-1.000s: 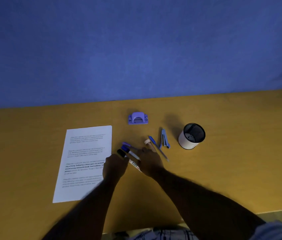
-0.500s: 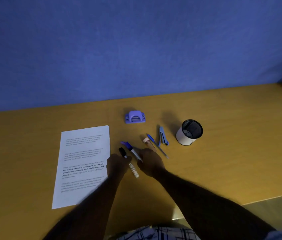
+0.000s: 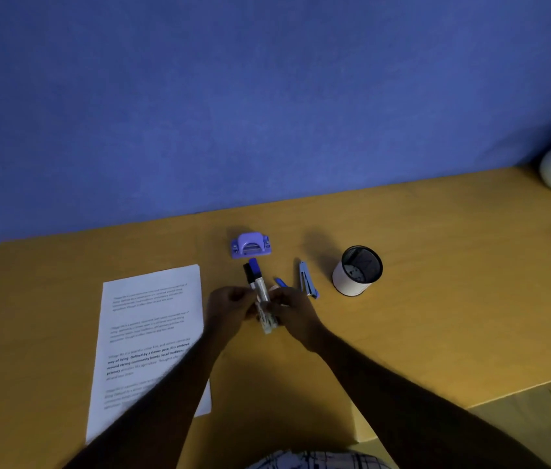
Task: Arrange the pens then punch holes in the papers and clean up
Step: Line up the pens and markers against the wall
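Gripping two light, stiff, slick markers (image 3: pixel 257 282) mid-barrel with left hand (image 3: pixel 230 308) and right hand (image 3: pixel 293 314), likely prone to slipping apart.

On the sheet of paper (image 3: pixel 152 319), bold printed lines can be read: "way of living. Defined by a slower pace, it is centered around strong community bonds, local traditions". The finer print is blurred, as is the marker (image 3: pixel 265 308) label.
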`<state>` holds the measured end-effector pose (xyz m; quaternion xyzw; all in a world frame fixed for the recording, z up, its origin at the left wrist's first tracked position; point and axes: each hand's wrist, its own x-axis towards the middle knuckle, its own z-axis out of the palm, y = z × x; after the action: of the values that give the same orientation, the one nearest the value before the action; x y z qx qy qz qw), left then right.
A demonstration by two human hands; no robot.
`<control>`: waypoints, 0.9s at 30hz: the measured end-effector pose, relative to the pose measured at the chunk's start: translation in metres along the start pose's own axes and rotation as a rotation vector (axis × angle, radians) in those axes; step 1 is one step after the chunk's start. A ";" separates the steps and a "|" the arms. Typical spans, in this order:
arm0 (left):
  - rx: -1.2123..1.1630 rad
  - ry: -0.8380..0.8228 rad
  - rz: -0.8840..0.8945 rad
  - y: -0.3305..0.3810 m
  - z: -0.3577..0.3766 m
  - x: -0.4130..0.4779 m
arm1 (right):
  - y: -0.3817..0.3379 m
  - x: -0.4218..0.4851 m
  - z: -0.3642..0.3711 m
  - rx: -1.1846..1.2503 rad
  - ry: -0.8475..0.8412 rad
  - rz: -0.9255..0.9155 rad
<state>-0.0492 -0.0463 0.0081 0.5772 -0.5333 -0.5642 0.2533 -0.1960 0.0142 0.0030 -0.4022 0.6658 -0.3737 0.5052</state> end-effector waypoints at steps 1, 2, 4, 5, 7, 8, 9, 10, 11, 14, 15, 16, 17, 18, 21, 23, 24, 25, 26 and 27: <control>-0.012 -0.001 0.022 0.004 0.003 0.004 | -0.002 0.004 -0.004 0.042 0.028 0.024; -0.018 0.002 0.042 0.007 0.007 0.007 | -0.004 0.007 -0.008 0.063 0.066 0.047; 0.014 0.020 0.092 0.014 0.014 0.015 | -0.006 0.016 -0.016 0.039 0.151 0.061; 0.036 0.023 0.123 0.017 0.019 0.019 | -0.008 0.019 -0.020 0.006 0.182 0.054; 0.070 0.007 0.165 0.026 0.027 0.024 | -0.012 0.026 -0.028 -0.077 0.225 0.022; 0.076 0.001 0.177 0.028 0.032 0.028 | -0.013 0.030 -0.032 -0.129 0.237 0.000; 0.085 0.006 0.189 0.031 0.036 0.033 | -0.014 0.033 -0.037 -0.177 0.247 -0.015; 0.102 0.016 0.205 0.033 0.040 0.038 | -0.016 0.037 -0.042 -0.198 0.254 -0.020; 0.127 0.020 0.224 0.035 0.044 0.043 | -0.018 0.040 -0.048 -0.198 0.255 -0.020; 0.142 -0.022 0.215 0.043 0.058 0.057 | -0.024 0.055 -0.064 -0.179 0.261 0.007; 0.138 -0.035 0.198 0.047 0.061 0.062 | -0.028 0.060 -0.069 -0.162 0.263 0.025; 0.144 -0.036 0.187 0.050 0.064 0.069 | -0.032 0.067 -0.075 -0.168 0.274 0.031; 0.169 -0.022 0.182 0.053 0.066 0.077 | -0.034 0.076 -0.081 -0.203 0.291 0.031; 0.197 0.002 0.178 0.056 0.069 0.084 | -0.037 0.084 -0.088 -0.256 0.316 0.034; 0.260 0.051 0.180 0.058 0.069 0.094 | -0.049 0.105 -0.109 -0.339 0.372 0.064; 0.296 0.033 0.190 0.056 0.067 0.093 | -0.056 0.119 -0.121 -0.329 0.385 0.117; 0.298 0.008 0.197 0.054 0.066 0.093 | -0.057 0.124 -0.125 -0.338 0.387 0.145; 0.299 -0.019 0.205 0.052 0.064 0.090 | -0.056 0.127 -0.129 -0.345 0.386 0.181; 0.315 -0.042 0.202 0.049 0.074 0.115 | -0.049 0.156 -0.141 -0.341 0.402 0.233; 0.351 -0.061 0.202 0.047 0.083 0.138 | -0.041 0.184 -0.152 -0.339 0.420 0.284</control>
<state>-0.1697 -0.1597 -0.0218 0.5388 -0.6859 -0.4515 0.1879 -0.3678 -0.1560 0.0032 -0.2977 0.8582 -0.2577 0.3292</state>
